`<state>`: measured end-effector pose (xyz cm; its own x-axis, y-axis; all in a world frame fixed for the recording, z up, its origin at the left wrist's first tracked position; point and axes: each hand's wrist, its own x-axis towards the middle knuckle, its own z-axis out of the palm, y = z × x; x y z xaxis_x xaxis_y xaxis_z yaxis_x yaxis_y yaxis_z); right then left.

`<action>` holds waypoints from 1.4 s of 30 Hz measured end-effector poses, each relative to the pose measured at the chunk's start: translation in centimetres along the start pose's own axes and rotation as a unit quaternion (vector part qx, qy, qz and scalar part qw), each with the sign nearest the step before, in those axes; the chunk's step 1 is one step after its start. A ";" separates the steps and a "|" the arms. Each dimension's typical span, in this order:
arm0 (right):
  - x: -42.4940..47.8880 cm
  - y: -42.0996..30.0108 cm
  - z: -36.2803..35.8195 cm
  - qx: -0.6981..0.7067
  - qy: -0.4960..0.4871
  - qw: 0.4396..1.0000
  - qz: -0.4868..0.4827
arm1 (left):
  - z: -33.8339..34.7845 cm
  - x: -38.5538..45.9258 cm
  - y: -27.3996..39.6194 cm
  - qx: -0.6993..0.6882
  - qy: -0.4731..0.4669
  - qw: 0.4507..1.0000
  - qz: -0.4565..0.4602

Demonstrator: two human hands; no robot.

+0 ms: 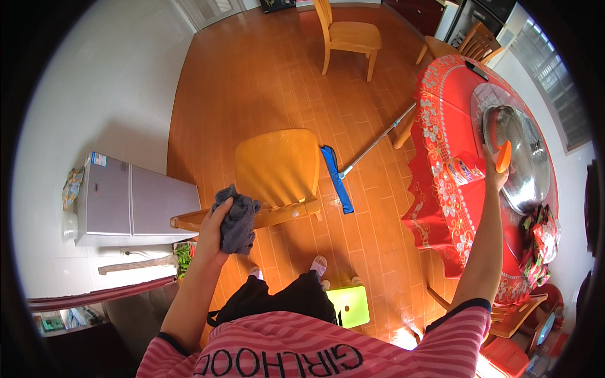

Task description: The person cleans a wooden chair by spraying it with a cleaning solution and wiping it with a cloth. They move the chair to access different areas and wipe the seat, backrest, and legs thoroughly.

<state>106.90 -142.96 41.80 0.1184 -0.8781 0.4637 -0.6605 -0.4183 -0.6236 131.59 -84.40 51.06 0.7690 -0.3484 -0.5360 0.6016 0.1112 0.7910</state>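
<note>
My left hand (pixel 213 232) is closed around a crumpled dark grey cloth (pixel 237 222). It is over the backrest of a wooden chair (pixel 280 163), whose bare seat faces up and shows light specks. Off to the right, my right hand (pixel 494 177) grips a spray bottle (pixel 465 171) with an orange head and a printed label. The bottle appears tilted over a round table with a red patterned tablecloth (pixel 442 120); whether it touches the cloth, I cannot tell. Beside that hand lies a large oval metal lid (pixel 515 156).
A flat mop with a blue head (pixel 338 182) lies right of the chair, its pole leaning toward the table. A green stool (pixel 349 306) is by my feet. Left stands a grey refrigerator (pixel 137 201). Another wooden chair (pixel 354 37) stands farther off. A dark phone-like object (pixel 476 70) lies on the table.
</note>
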 end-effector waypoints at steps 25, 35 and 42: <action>-40.8 -31.0 -2.6 0.364 -0.296 0.862 -0.193 | -4.4 -2.4 -1.9 -0.021 -0.395 0.917 -0.062; -43.7 -31.0 3.8 0.125 -0.115 0.928 -0.333 | -27.5 8.2 1.9 0.303 -0.047 0.920 0.243; -58.7 -44.1 5.9 0.222 -0.239 0.876 -0.356 | -29.1 10.0 0.3 0.121 -0.138 0.977 0.108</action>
<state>133.43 -74.36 38.34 0.7502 -0.3110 0.5835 0.0473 -0.8549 -0.5166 145.76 -60.74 37.31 0.7651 -0.5818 -0.2760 0.3378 -0.0022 0.9412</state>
